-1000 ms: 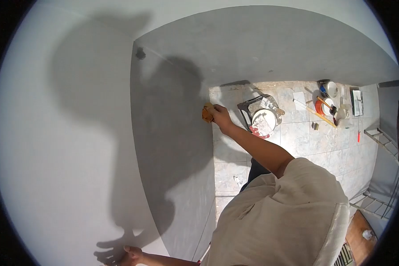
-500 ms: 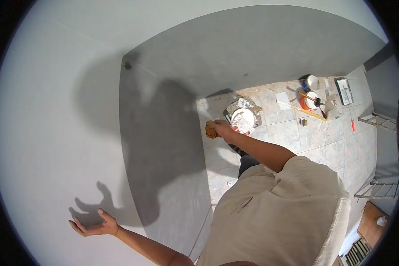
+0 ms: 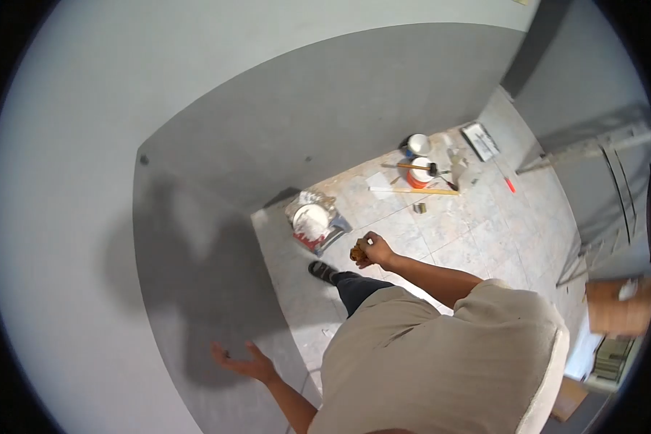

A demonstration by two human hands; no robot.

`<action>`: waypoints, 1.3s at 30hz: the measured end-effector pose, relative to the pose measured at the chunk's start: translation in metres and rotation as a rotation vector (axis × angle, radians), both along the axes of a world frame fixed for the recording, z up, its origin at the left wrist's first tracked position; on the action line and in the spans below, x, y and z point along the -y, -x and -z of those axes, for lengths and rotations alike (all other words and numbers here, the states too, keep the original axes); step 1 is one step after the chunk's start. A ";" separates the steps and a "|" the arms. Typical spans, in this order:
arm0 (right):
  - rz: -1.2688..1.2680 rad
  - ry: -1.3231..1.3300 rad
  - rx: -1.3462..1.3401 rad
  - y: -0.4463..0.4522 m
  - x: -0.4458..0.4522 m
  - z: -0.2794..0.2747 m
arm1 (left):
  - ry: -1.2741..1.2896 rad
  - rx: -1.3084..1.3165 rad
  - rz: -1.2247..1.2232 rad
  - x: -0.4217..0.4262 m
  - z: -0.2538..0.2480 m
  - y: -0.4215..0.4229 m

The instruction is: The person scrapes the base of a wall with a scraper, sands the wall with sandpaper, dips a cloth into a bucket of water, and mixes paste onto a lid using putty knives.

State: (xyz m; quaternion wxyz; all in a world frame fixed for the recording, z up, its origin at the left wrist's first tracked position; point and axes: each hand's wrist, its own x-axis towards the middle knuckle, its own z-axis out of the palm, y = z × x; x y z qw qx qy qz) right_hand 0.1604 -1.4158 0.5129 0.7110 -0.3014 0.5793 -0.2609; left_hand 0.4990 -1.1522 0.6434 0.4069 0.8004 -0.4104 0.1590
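Observation:
My right hand (image 3: 377,251) is closed around a crumpled yellow-brown sheet (image 3: 358,250); whether it is cloth or sandpaper is unclear. It hangs above the tiled floor, in front of my body and away from the wall. Lower left, my left hand (image 3: 247,363) holds nothing, its fingers spread, close to the grey lower part of the wall (image 3: 217,137). I cannot tell whether it touches the wall. A white-topped bucket (image 3: 311,219) with red on its side stands on the floor near my foot (image 3: 322,272).
Farther back stand a second white bucket (image 3: 418,145) and an orange-and-white bucket (image 3: 417,176) with a tool across it. A long yellow-white stick (image 3: 412,190), a small block (image 3: 419,208), a paint tray (image 3: 480,141) and a red tool (image 3: 510,184) lie nearby. A ladder (image 3: 586,152) leans at right.
My right hand has drawn back from the wall with the crumpled sheet. My left hand has moved right and stays open. The view has turned towards the right, showing more floor and ladder.

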 end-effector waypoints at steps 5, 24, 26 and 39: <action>0.049 0.153 -0.171 0.066 -0.034 0.014 | -0.145 -0.649 0.205 -0.004 0.071 0.078; -0.405 0.468 0.158 0.200 0.016 -0.005 | -0.705 -1.295 0.915 0.202 0.061 0.317; -0.295 0.389 0.157 0.243 0.037 -0.014 | -0.715 -1.219 0.997 0.244 0.049 0.367; 0.028 0.882 -0.082 0.398 0.179 -0.090 | -0.404 -1.394 0.993 0.395 0.056 0.540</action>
